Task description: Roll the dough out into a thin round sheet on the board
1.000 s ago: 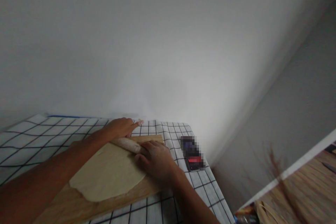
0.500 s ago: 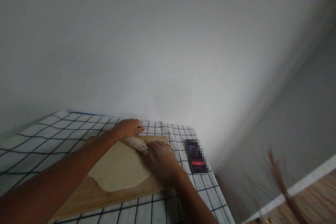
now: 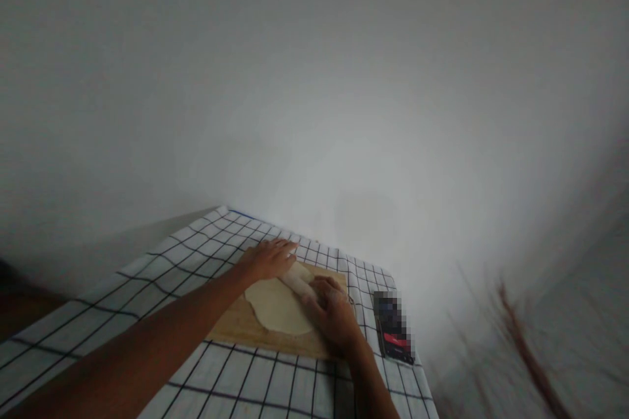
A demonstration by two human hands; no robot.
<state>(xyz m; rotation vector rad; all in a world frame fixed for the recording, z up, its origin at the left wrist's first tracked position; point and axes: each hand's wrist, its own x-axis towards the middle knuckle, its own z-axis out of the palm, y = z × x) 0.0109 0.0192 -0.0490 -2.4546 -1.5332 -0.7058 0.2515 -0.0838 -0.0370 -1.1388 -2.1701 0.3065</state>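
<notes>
Forearms extend from the lower edge of the view over a white cloth point(image 3: 265, 380) with a dark grid pattern. The cloth covers the table. Next, a wooden board point(image 3: 228, 327) lies flat on the cloth, and a sheet of pale dough point(image 3: 278, 311) lies flat on the board. The dough has an uneven, rounded outline; its far side is partly hidden by the hands and the rolling pin.

Right hand point(image 3: 335, 306): bent fingers, placed at the near end of the rolling pin point(image 3: 296, 280). Whether these fingers close fully around it cannot be told. The rolling pin rests slantwise across the far part of the dough. Left hand point(image 3: 269, 258): open, fingers extended, laid over the far end of the rolling pin.

To the right of the board, and apart from it, a dark flat object point(image 3: 392, 330) with a red band lies on the cloth; its surface is pixelated. Farther right stands a blurred, brown branch point(image 3: 533, 357). Behind the table rises a plain pale wall point(image 3: 344, 91).
</notes>
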